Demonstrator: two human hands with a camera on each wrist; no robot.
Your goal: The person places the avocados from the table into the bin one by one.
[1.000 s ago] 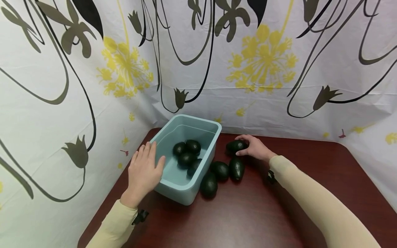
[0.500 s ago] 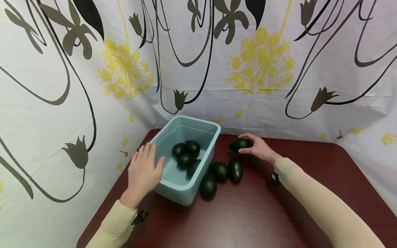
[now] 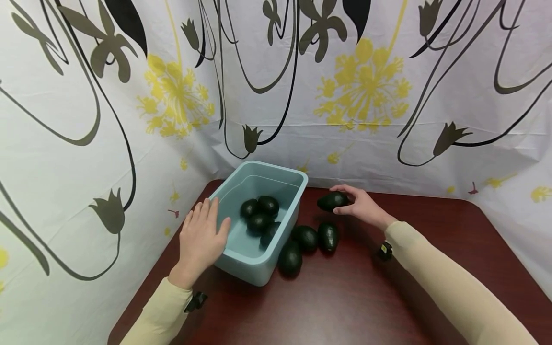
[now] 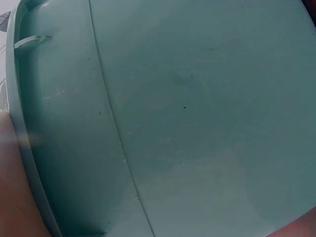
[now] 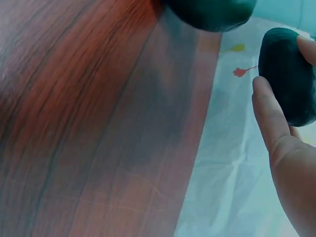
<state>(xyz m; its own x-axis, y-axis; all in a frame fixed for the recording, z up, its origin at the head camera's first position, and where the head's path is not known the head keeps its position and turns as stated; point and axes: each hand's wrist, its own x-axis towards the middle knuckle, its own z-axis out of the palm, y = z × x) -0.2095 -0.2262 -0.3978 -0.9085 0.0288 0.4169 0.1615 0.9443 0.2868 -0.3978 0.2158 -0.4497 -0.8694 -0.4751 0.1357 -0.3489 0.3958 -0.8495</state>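
Observation:
My right hand (image 3: 360,206) grips a dark green avocado (image 3: 331,201) between thumb and fingers, near the table's back edge. The right wrist view also shows this avocado (image 5: 286,76) pinched between the digits. Three more avocados lie on the table beside the bin: one at the front (image 3: 290,258), a middle one (image 3: 306,238) and a right one (image 3: 328,237). Several avocados (image 3: 259,222) sit inside the light blue plastic bin (image 3: 254,261). My left hand (image 3: 201,239) lies at the bin's left rim with straight fingers. In the left wrist view, the bin's outer wall (image 4: 197,123) fills the frame.
The dark red wooden table (image 3: 340,297) has rounded corners. A white patterned cloth (image 3: 267,110) hangs behind it and along its left side, close to the bin and the back edge.
My right hand and the avocado it holds have shifted slightly right and up, away from the avocado in front. My left hand and the bin stay in place.

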